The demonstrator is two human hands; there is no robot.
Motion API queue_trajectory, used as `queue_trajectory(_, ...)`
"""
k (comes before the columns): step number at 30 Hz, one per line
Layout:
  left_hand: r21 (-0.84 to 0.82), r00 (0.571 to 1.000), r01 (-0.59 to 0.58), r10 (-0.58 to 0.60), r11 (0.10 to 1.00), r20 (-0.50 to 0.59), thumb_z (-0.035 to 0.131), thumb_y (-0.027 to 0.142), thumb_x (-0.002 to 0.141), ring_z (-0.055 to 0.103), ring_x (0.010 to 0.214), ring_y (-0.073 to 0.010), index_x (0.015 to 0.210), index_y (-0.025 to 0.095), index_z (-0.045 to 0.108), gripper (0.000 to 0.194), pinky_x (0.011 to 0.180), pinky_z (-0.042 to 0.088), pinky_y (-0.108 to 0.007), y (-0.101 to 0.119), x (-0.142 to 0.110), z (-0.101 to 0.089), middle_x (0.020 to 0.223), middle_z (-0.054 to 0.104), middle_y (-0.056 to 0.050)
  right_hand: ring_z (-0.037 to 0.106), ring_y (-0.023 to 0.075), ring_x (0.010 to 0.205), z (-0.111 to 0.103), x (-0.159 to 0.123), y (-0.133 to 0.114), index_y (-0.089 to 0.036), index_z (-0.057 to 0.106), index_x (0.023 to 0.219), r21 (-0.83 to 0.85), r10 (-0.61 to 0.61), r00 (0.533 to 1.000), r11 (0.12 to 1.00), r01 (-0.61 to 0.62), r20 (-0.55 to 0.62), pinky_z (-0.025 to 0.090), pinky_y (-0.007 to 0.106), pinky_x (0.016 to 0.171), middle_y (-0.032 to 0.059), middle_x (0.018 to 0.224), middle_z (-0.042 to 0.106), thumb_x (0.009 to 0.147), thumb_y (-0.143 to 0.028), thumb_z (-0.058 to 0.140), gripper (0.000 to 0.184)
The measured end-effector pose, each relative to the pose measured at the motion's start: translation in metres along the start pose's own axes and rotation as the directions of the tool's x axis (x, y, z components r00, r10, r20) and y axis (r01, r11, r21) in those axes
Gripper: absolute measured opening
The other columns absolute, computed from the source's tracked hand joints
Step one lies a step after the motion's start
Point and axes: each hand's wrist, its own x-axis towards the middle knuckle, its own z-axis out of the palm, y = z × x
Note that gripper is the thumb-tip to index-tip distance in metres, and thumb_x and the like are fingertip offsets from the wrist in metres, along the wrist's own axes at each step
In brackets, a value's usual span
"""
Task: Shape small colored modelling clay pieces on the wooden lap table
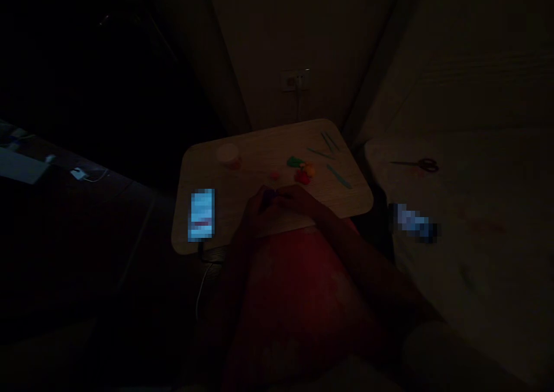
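The light is very dim. My left hand [257, 205] and my right hand [298, 199] meet at the near edge of a small wooden table, fingers curled in. Between them shows a dark blue lump of modelling clay [270, 194], partly covered by the fingers. Just beyond lies a small pink lump [274, 175]. To its right sit a green lump [295, 161], an orange lump [309, 170] and a red lump [302, 177], touching or nearly so. Several thin green modelling tools [339, 176] lie farther right.
A pale round tub [228, 155] stands at the table's [259, 144] back left, with a lit phone [201, 215] at the left front. On a pale surface to the right are scissors [419, 164] and another lit device [413, 223]. A wall socket [296, 81] holds a plugged-in cable.
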Motion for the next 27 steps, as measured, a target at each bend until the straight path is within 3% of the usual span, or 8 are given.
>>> queue_trajectory(3, -0.053, 0.999, 0.023, -0.020, 0.998, 0.047, 0.068, 0.058, 0.085, 0.048, 0.070, -0.0164, 0.091, 0.022, 0.054, 0.039, 0.062, 0.040, -0.028, 0.003, 0.001, 0.000, 0.077, 0.053, 0.002, 0.040, 0.0109, 0.062, 0.001, 0.002, 0.001, -0.017, 0.057, 0.068, -0.041, 0.009, 0.999, 0.999, -0.011, -0.039, 0.028, 0.026, 0.059, -0.0029, 0.062, 0.048, 0.089, -0.068, 0.060, 0.055)
queue_trajectory(9, -0.011, 0.998, 0.065, -0.065, 0.998, 0.004, 0.070, 0.054, 0.086, 0.047, 0.068, -0.0151, 0.084, 0.021, 0.055, 0.036, 0.061, 0.038, -0.027, 0.002, 0.002, 0.001, 0.074, 0.054, 0.002, 0.047, 0.0117, 0.064, 0.003, 0.010, 0.009, -0.015, 0.063, 0.070, -0.193, -0.021, 0.992, 0.981, -0.004, -0.127, 0.031, 0.026, 0.062, -0.0013, 0.064, 0.056, 0.088, -0.062, 0.067, 0.050)
queue_trajectory(12, -0.002, 0.997, 0.071, -0.071, 0.998, -0.011, 0.066, 0.050, 0.091, 0.049, 0.068, -0.0149, 0.086, 0.020, 0.059, 0.031, 0.062, 0.039, -0.026, 0.001, 0.003, 0.002, 0.075, 0.057, 0.001, 0.056, 0.0144, 0.072, 0.004, 0.011, 0.011, -0.014, 0.073, 0.095, -0.218, -0.008, 0.988, 0.976, -0.026, -0.156, 0.038, 0.026, 0.068, 0.0025, 0.078, 0.068, 0.089, -0.054, 0.071, 0.040)
queue_trajectory(14, 0.005, 0.997, 0.072, -0.072, 0.997, -0.012, 0.064, 0.050, 0.093, 0.054, 0.070, -0.0160, 0.089, 0.020, 0.062, 0.030, 0.064, 0.043, -0.027, 0.000, 0.003, 0.002, 0.078, 0.061, 0.000, 0.064, 0.0177, 0.083, 0.005, 0.010, 0.010, -0.016, 0.070, 0.126, -0.198, -0.010, 0.986, 0.980, -0.024, -0.169, 0.045, 0.028, 0.077, 0.0064, 0.097, 0.075, 0.088, -0.049, 0.074, 0.050)
queue_trajectory(16, 0.011, 0.997, 0.078, -0.078, 0.997, -0.005, 0.062, 0.050, 0.095, 0.061, 0.077, -0.0185, 0.097, 0.019, 0.067, 0.031, 0.070, 0.049, -0.029, -0.001, 0.003, 0.002, 0.086, 0.069, -0.003, 0.069, 0.0211, 0.096, 0.006, 0.010, 0.009, -0.019, 0.063, 0.144, -0.200, -0.016, 0.986, 0.980, -0.018, -0.167, 0.048, 0.031, 0.087, 0.0092, 0.113, 0.077, 0.090, -0.046, 0.073, 0.061)
queue_trajectory(21, 0.008, 0.995, 0.098, -0.098, 0.995, 0.020, 0.058, 0.050, 0.099, 0.071, 0.097, -0.0240, 0.111, 0.020, 0.072, 0.035, 0.089, 0.055, -0.036, -0.001, 0.004, 0.003, 0.107, 0.077, -0.007, 0.073, 0.0231, 0.101, 0.010, 0.009, 0.007, -0.020, 0.077, 0.126, -0.303, -0.014, 0.993, 0.953, -0.023, -0.118, 0.049, 0.031, 0.091, 0.0077, 0.114, 0.080, 0.098, -0.043, 0.065, 0.038)
queue_trajectory(27, 0.003, 0.997, 0.075, -0.075, 0.997, 0.018, 0.056, 0.050, 0.100, 0.072, 0.106, -0.0267, 0.116, 0.021, 0.075, 0.038, 0.097, 0.056, -0.039, -0.006, 0.003, 0.003, 0.114, 0.079, -0.008, 0.073, 0.0237, 0.104, 0.016, 0.007, 0.002, -0.021, 0.079, 0.123, -0.372, -0.010, 0.987, 0.927, -0.050, -0.158, 0.050, 0.032, 0.093, 0.0071, 0.117, 0.081, 0.099, -0.037, 0.063, 0.033)
